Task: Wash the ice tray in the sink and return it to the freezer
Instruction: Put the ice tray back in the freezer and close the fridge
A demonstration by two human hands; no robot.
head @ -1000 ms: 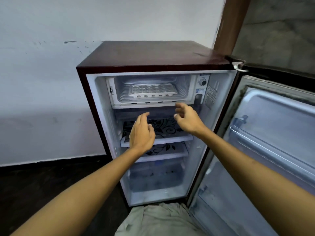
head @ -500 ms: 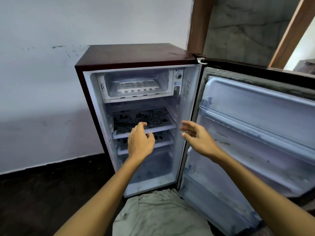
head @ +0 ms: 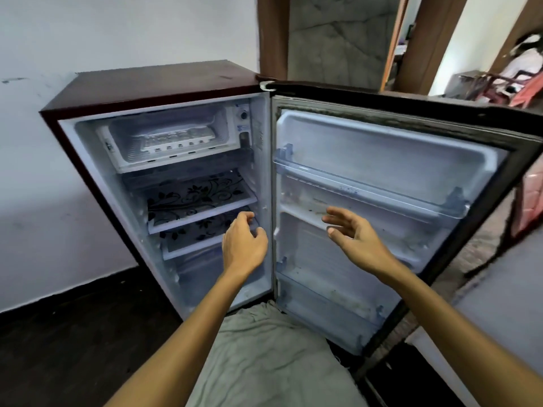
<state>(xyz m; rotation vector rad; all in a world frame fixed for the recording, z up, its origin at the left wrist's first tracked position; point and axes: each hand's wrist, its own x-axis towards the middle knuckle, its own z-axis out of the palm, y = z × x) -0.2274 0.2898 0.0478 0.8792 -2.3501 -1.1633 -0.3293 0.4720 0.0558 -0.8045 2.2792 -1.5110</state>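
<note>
While the white plastic ice tray (head: 176, 138) lies flat on the floor of the small freezer box (head: 173, 142) at the fridge's top left, long axis across its mouth, both hands hover well below it. Left hand (head: 244, 248), loosely curled and empty, is nearer, up-left; right hand (head: 357, 239) is spread by the open door (head: 382, 177)

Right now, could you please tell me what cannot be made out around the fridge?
- Ice tray, head view: blurred, too small to tell whether its cells hold anything.
- Bottom of the fridge: partly hidden by the left hand.
- Lower door shelf: partly covered by the right arm.
</note>
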